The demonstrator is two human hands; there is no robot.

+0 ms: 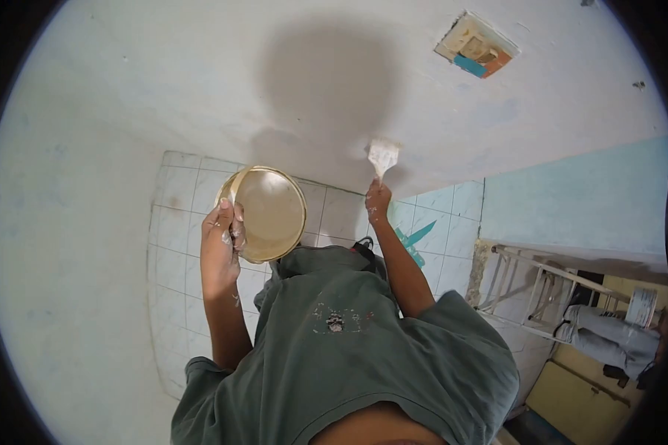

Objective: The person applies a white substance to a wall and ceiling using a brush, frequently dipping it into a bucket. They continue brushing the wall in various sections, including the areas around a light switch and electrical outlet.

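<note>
left hand [221,241]: holds paint tin [271,215] | right hand [378,202]: brush [383,157] on pale wall [200,81]

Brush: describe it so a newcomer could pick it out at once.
Look at the big pale surface up top, with its dark shadow. Just below the shadow, the right hand holds the brush against it. It is small, flat and white-bristled, unlike the round tan tin in the left hand.

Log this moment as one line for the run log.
left hand: grips round tin by rim | right hand: holds brush against white surface | nearby: tiles, ladder
</note>
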